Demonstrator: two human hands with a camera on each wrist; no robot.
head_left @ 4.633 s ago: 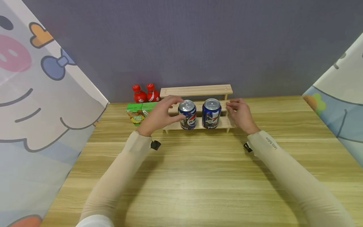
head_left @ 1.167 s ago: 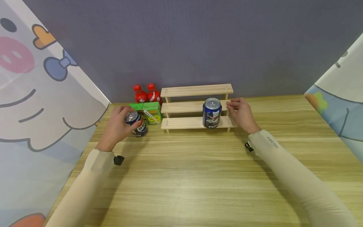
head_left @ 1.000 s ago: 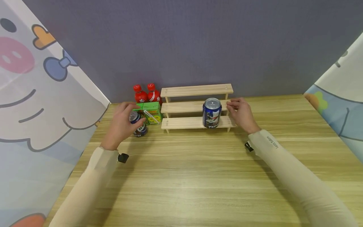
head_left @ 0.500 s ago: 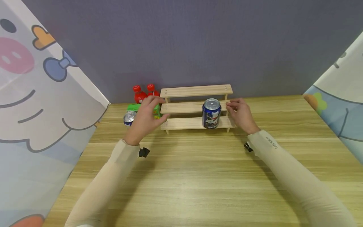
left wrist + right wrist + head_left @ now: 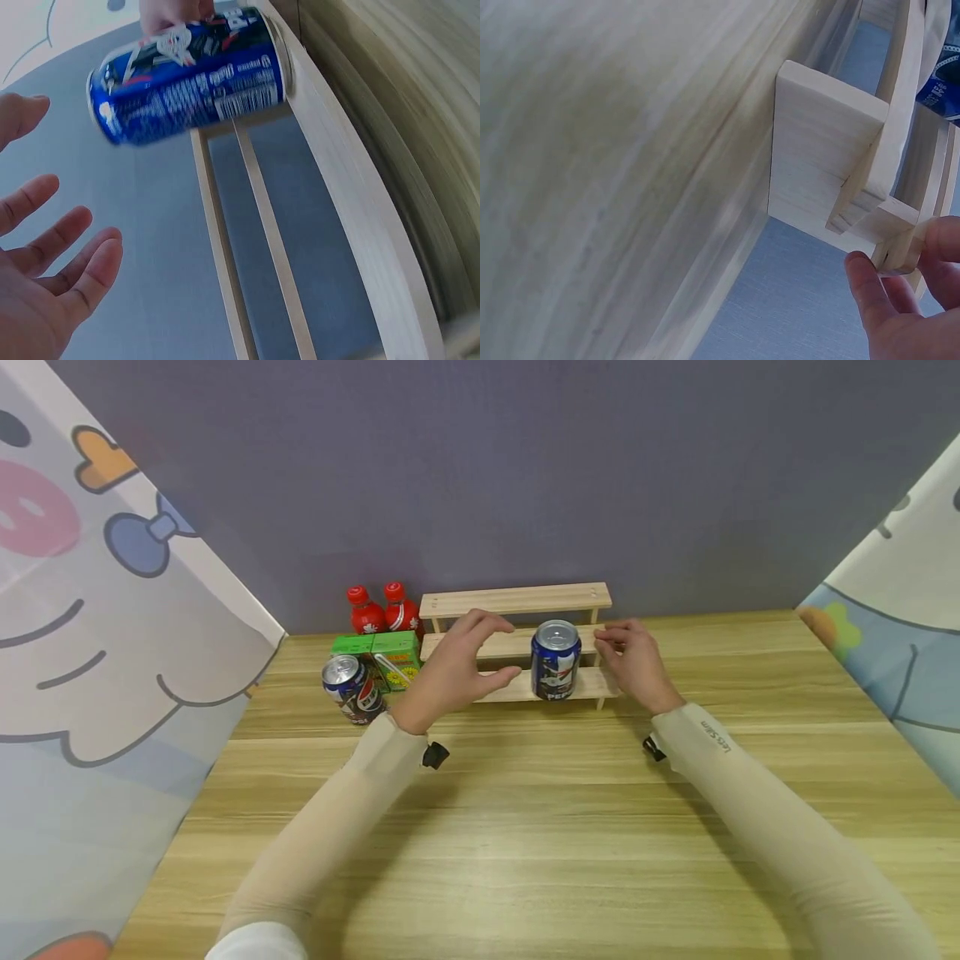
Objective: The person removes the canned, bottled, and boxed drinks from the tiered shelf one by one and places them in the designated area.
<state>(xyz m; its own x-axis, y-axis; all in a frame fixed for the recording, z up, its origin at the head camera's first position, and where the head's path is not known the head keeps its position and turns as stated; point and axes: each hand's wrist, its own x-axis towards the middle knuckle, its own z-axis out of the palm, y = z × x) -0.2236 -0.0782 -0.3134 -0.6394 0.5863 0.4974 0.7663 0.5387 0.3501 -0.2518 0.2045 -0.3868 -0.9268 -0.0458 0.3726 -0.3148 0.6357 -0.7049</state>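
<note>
A blue Pepsi can (image 5: 556, 662) stands upright on the lowest tier of a three-tier wooden display rack (image 5: 517, 600). Just left of it, my left hand (image 5: 450, 675) hangs with fingers and thumb spread, holding nothing. A gap separates that left hand (image 5: 45, 289) from the can (image 5: 187, 82) in the left wrist view. At the rack's right end, my right hand (image 5: 637, 667) pinches the end of the middle tier; the right wrist view shows the fingers of this hand (image 5: 911, 322) around the plank end. A second Pepsi can (image 5: 354, 692) stands on the table, left of the rack.
Behind the second can are green drink cartons (image 5: 397, 653), one with a straw on its front. Two red bottles (image 5: 402, 610) stand behind them. A grey wall panel (image 5: 480, 485) rises behind the rack on the wood-grain table (image 5: 510, 827).
My left hand moved a Pepsi can from the rack to the table at the left, let go of it, then came back right toward the remaining can. The right hand stayed on the rack.
</note>
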